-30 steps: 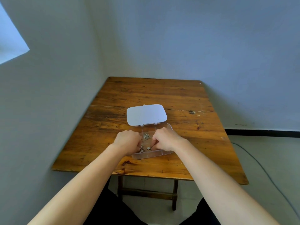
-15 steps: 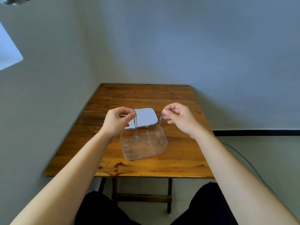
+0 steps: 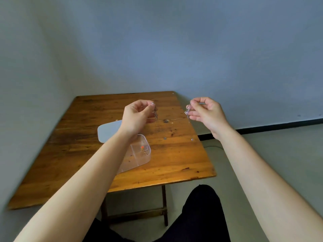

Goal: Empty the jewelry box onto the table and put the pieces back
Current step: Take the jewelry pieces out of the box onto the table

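Note:
A clear plastic jewelry box (image 3: 139, 155) lies open on the wooden table (image 3: 174, 165), its white lid (image 3: 109, 131) folded back to the far left. A small piece with a red stone (image 3: 142, 147) rests in its right compartment. My left hand (image 3: 138, 116) is raised above the box and pinches a short silver chain (image 3: 155, 112) that hangs from its fingertips. My right hand (image 3: 205, 112) is held up over the table's right edge, pinching a thin necklace (image 3: 188, 110) whose fine strand drops to a small pendant (image 3: 192, 139). My left forearm hides the box's left part.
A grey wall runs along the table's left and far sides. The table's right edge is near my right hand, with bare floor and a black skirting strip (image 3: 279, 125) beyond. A small silvery bit (image 3: 164, 138) shows over the tabletop right of the box.
Both hands have risen from the box and spread apart, each lifting a chain out. The view has swung right, so the box now sits lower left.

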Demonstrator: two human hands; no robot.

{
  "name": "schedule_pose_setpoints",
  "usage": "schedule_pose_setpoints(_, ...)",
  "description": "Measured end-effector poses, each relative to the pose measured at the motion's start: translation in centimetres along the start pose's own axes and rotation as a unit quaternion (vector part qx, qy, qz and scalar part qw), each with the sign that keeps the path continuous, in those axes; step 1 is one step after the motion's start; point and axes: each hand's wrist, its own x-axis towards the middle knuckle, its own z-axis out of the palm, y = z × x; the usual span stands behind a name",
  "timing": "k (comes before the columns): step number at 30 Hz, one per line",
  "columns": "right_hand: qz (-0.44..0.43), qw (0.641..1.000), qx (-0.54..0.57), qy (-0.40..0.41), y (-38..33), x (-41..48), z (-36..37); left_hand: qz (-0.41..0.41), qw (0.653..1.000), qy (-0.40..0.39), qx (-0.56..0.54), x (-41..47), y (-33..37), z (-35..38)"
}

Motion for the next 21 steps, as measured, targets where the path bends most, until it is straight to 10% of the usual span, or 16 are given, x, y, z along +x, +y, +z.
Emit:
schedule_pose_setpoints(14,0.135,0.982,-0.135,0.01,9.9,-3.9,-3.9,-0.197,0.965,-0.116,0.124,-4.2,-10.5,6.6)
schedule_pose_setpoints(21,0.165,0.926,-0.334,-0.063,13.6,-4.8,-4.4,-0.157,0.935,-0.132,0.287,-4.8,-11.8,5.3)
